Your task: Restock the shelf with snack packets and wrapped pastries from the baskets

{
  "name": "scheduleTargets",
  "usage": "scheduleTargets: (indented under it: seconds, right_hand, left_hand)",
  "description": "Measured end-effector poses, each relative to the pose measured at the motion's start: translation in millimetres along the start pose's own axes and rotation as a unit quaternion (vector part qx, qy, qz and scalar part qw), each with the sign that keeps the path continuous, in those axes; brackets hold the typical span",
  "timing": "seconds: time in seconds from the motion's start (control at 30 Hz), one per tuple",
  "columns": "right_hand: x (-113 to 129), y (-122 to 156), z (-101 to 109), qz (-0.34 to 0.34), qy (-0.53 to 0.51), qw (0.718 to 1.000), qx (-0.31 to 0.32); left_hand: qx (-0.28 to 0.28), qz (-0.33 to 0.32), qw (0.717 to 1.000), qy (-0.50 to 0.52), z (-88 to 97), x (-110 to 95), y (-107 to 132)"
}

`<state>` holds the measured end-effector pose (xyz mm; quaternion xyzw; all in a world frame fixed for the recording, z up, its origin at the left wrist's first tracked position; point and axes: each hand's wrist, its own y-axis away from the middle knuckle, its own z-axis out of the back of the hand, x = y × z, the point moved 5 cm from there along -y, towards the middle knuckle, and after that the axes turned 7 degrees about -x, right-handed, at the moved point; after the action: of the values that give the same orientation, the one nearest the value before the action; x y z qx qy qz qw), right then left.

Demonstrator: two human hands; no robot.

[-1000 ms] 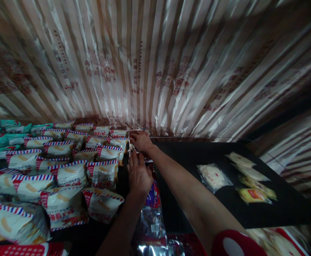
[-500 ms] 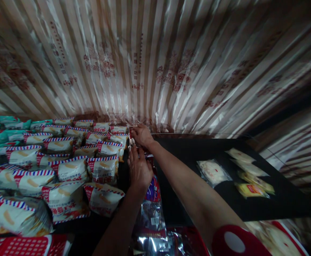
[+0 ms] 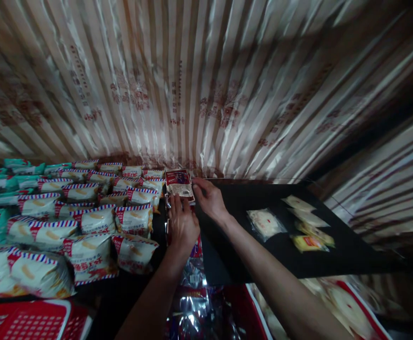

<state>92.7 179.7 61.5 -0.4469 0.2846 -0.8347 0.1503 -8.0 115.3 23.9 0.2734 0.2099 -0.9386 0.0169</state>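
A small red and white snack packet (image 3: 180, 184) stands at the back of a dark shelf, beside rows of striped bread packets (image 3: 96, 219). My left hand (image 3: 182, 224) lies just in front of that packet, fingers stretched forward onto it and onto the foil packets (image 3: 192, 274) under my wrist. My right hand (image 3: 209, 199) touches the packet's right edge with its fingers curled on it. Both forearms reach up from the bottom of the frame.
Teal packets (image 3: 1, 177) fill the far left. A black shelf surface (image 3: 333, 262) on the right carries a few pale and yellow packets (image 3: 307, 243). A red basket (image 3: 25, 321) sits bottom left. Striped glossy sheeting (image 3: 206, 85) covers the back wall.
My right hand has drawn back to the right, and the red and white packet now shows upright at the back of the row. My left hand stayed about where it was.
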Motion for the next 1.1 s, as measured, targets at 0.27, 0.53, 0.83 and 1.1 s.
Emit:
scheduleTargets:
  seconds: [0.27, 0.53, 0.83, 1.1]
  right_hand:
    - [11, 137, 108, -0.269, -0.102, 0.943, -0.169]
    - [-8, 336, 85, -0.545, -0.135, 0.823, -0.091]
    - [-49, 361, 38, -0.455, 0.072, 0.887, -0.011]
    - [-106, 333, 44, -0.506, 0.080, 0.858, -0.045]
  left_hand:
    - [-0.027, -0.084, 0.973, 0.213, 43.3, -46, 70]
    - [0.356, -0.025, 0.888, 0.291, 19.4, -24, 252]
    - [0.421, 0.219, 0.872, 0.118, -32.3, 75, 274]
    - [0.452, 0.243, 0.842, 0.164, -69.8, 73, 283]
